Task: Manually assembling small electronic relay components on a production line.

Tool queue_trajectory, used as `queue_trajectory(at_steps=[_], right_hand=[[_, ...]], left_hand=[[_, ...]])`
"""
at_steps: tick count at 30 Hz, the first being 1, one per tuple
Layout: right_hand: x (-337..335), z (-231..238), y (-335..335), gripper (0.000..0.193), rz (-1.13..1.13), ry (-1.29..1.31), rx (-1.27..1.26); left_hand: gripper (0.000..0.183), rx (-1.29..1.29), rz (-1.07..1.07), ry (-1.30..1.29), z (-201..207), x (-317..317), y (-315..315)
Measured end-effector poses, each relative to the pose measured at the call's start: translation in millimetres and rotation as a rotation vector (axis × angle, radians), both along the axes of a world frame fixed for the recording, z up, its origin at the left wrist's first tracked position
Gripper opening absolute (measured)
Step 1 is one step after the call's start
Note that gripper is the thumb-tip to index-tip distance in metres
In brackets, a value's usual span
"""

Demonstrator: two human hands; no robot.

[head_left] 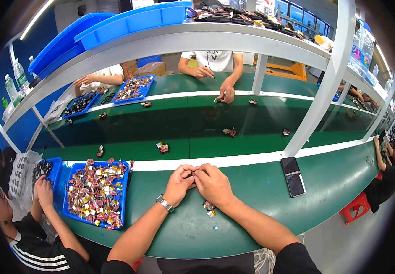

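My left hand (178, 186) and my right hand (214, 185) meet above the green table's front edge strip. Fingers and thumbs of both are pinched together around something small and dark, mostly hidden by the fingertips. Just below my right hand lies a small electronic assembly (209, 208) with a dark part and a white-and-yellow labelled piece. To the left of my hands stands a blue tray (125, 194) heaped with many such parts (94, 192), reddish circuit boards with white and yellow pieces. A silver watch (164, 203) is on my left wrist.
A phone (293, 177) lies at right beside a white post (318, 86). Loose assemblies (162, 147) sit on the green belt (206, 118) ahead. A co-worker's hands (43, 189) work at left by another blue tray (56, 171). Another person sits opposite. A shelf (215, 41) crosses overhead.
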State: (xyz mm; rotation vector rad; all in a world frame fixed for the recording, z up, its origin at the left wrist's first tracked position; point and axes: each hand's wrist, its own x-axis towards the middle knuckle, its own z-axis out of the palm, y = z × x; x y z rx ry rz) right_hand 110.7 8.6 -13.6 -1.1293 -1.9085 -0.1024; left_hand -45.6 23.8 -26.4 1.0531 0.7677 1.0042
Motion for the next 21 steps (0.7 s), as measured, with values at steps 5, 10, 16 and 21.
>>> queue_trajectory(at_steps=[5,10,16,21], right_hand=[[-0.8,1.2,-0.6,0.012,0.005,-0.029,0.021],[0.6,-1.4,0.5,0.014,-0.003,-0.025,0.028],[-2.4,1.6,-4.5,0.024,0.039,0.007,-0.050],[3.3,-0.6,22.9,0.028,0.103,0.036,-0.086]], left_hand=[[0.024,0.001,-0.016,0.000,-2.6,-2.8,1.8],[0.024,-0.007,-0.014,0.006,-0.8,-2.1,2.4],[0.025,-0.006,0.026,-0.057,-1.8,-3.6,1.9],[0.038,-0.004,0.016,-0.164,4.7,-4.1,1.8]])
